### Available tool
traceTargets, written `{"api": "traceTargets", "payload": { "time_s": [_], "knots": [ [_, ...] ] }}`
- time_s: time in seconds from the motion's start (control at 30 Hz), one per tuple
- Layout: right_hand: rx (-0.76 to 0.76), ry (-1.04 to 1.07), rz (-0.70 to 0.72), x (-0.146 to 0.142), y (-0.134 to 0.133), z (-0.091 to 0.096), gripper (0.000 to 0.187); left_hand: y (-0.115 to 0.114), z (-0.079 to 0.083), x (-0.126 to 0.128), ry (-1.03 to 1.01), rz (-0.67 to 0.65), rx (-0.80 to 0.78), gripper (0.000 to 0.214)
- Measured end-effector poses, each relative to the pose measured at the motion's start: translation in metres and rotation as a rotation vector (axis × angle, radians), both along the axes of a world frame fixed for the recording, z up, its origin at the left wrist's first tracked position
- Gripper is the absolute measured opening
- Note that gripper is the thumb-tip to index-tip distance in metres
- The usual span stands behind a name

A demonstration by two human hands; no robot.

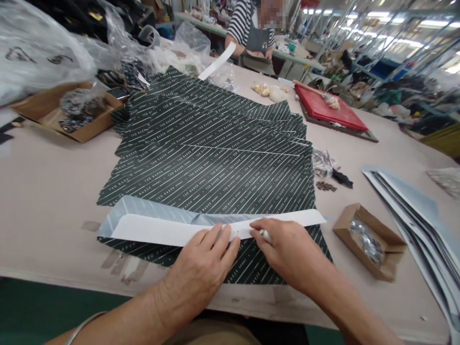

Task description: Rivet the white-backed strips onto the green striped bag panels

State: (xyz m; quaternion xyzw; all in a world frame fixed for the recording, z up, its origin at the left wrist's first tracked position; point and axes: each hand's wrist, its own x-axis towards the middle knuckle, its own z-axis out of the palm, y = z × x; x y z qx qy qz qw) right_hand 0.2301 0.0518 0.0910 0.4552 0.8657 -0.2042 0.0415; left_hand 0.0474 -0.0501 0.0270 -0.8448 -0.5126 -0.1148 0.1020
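A stack of dark green printed paper sheets (215,148) lies fanned out on the beige table (46,191). Across the nearest sheet runs a long white strip (154,232) over a folded grey flap (143,208). My left hand (201,268) lies flat on the strip's middle, fingers stretched out and pressing it down. My right hand (287,249) is right beside it, fingers curled in a pinch at the strip's edge, with a small white object at the fingertips that I cannot make out.
A small cardboard box of shiny metal pieces (370,242) stands at the right, grey sheets (413,220) beyond it. Another box of parts (68,115) and plastic bags (43,43) sit far left. A red board (330,108) lies at the back. A person in a striped shirt (247,28) works opposite.
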Motion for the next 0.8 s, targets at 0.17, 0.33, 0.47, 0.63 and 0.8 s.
{"api": "traceTargets", "payload": {
  "time_s": [0.17,0.33,0.47,0.63,0.8],
  "knots": [
    [-0.169,-0.057,0.071,-0.031,0.034,-0.003,0.031,0.003,0.001,-0.003,-0.103,0.007,-0.043,0.037],
    [-0.309,-0.102,0.102,-0.042,0.051,-0.009,0.027,0.001,-0.005,-0.007,-0.185,-0.003,-0.073,0.037],
    [-0.472,-0.137,0.063,-0.045,0.061,-0.007,0.02,0.002,-0.009,-0.008,-0.225,-0.007,-0.12,0.039],
    [-0.539,-0.235,0.06,-0.053,0.067,-0.005,0.02,0.005,-0.007,-0.007,-0.262,-0.005,-0.117,0.04],
    [-0.468,-0.297,0.111,-0.062,0.071,-0.008,0.015,0.006,-0.007,-0.007,-0.262,0.001,-0.145,0.04]
  ]
}}
